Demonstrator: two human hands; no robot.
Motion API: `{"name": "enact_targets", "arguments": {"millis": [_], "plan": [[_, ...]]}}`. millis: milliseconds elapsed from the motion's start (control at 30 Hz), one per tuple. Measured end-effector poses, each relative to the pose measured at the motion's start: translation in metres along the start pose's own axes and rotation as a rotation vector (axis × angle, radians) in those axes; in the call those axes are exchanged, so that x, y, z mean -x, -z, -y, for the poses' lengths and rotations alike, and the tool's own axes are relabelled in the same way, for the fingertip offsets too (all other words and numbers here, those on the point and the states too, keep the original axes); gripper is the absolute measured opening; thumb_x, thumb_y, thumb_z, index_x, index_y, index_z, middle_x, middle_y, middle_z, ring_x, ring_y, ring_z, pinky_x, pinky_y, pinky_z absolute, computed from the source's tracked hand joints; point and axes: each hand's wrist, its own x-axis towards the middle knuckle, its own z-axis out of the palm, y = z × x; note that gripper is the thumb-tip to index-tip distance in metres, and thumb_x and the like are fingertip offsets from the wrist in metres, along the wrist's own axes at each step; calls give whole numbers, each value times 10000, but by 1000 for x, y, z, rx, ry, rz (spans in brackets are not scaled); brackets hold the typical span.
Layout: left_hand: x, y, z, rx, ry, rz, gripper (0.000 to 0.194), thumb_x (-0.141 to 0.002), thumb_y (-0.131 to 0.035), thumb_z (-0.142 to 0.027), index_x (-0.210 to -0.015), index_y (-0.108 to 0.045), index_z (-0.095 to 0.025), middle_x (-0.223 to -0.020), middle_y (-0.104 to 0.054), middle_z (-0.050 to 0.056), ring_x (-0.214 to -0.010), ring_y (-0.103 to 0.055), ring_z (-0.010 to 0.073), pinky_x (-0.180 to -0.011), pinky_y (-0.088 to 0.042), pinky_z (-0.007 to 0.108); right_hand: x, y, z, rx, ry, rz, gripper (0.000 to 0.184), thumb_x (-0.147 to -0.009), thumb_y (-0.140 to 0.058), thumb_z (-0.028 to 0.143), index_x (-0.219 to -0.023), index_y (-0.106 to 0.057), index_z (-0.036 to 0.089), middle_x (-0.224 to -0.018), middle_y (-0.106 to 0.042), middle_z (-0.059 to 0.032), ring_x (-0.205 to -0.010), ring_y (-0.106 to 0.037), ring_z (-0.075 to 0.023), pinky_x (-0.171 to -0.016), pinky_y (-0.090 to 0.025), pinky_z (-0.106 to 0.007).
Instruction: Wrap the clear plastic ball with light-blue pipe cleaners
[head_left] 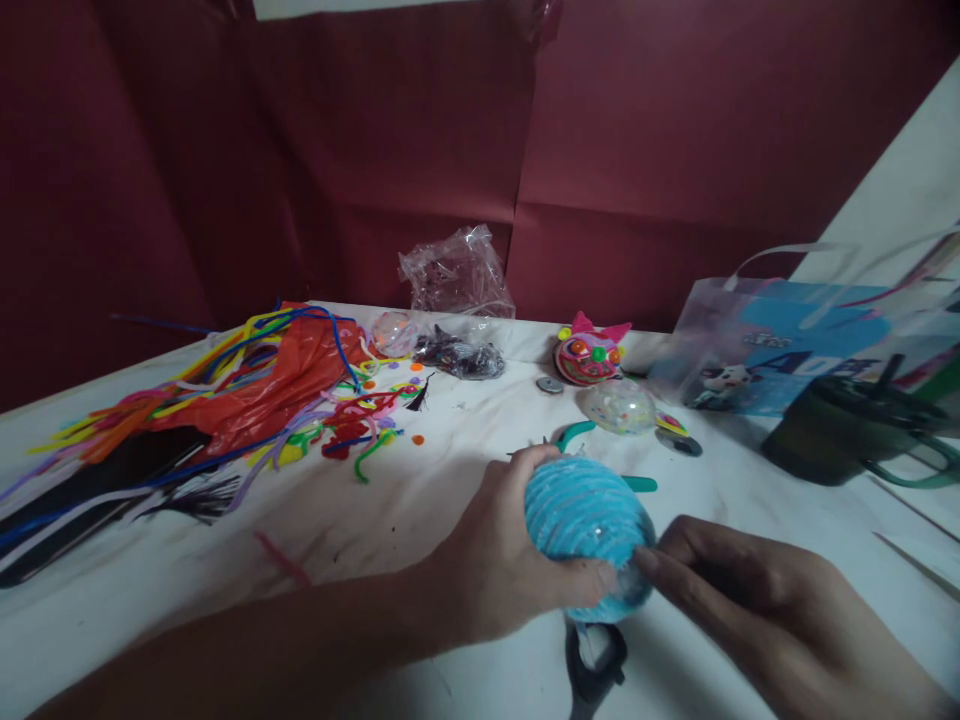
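Observation:
In my left hand (517, 560) I hold a ball wrapped in rows of fuzzy light-blue pipe cleaner (585, 510), with fingers behind it and thumb across its lower front. A bare, see-through patch shows at the ball's lower right. My right hand (757, 600) is closed in a pinch, its fingertips touching the ball beside that patch. What those fingertips pinch, if anything, is hidden. Under the ball lies a black-handled tool (592, 665), mostly covered. Behind the ball, green handles (639, 484) of another tool poke out on the table.
A red plastic bag (300, 370) with colourful pipe cleaners (217, 355) and a black phone-like slab (97, 490) lie left. At the back are clear plastic wrapping (457, 275), a pink lion-head craft (590, 350) and a clear ball (619, 406). A dark mug (840, 430) and carrier bag (750, 340) stand right.

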Motion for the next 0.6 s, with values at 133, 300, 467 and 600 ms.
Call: {"name": "enact_targets", "arguments": {"millis": [133,300,467,600], "plan": [[-3,0,1,-18,25,-34,804,-579,-756,-296,-1283,-379,-203,-1274,-464,111,-1135,-468,293,-955,-384,428,-1,2,-4,-14,-66,64,442,-895,-452,528,-629,-559,191,-567,-560,-10,-517,-515,-150,-443,-451,-184],[-5,0,1,-7,31,-72,820,-577,-757,-333,-1283,-363,-194,-1272,-467,117,-1126,-474,293,-958,-377,423,-2,4,-9,-64,-128,144,459,-905,-437,554,-648,-532,186,-610,-512,-4,-563,-466,-141,-470,-414,-178],[-2,-1,1,4,13,-61,800,-585,-751,-331,-1274,-369,-196,-1266,-477,118,-1111,-487,299,-954,-377,429,-1,6,-11,-69,-118,136,446,-914,-443,540,-652,-536,191,-613,-516,-2,-576,-472,-144,-491,-417,-180],[-2,-1,1,-7,9,-69,799,-578,-753,-314,-1272,-374,-201,-1265,-471,112,-1120,-477,290,-946,-388,414,1,6,-15,-71,-141,124,444,-910,-453,542,-646,-525,193,-602,-515,-2,-559,-467,-146,-482,-414,-191]]}}
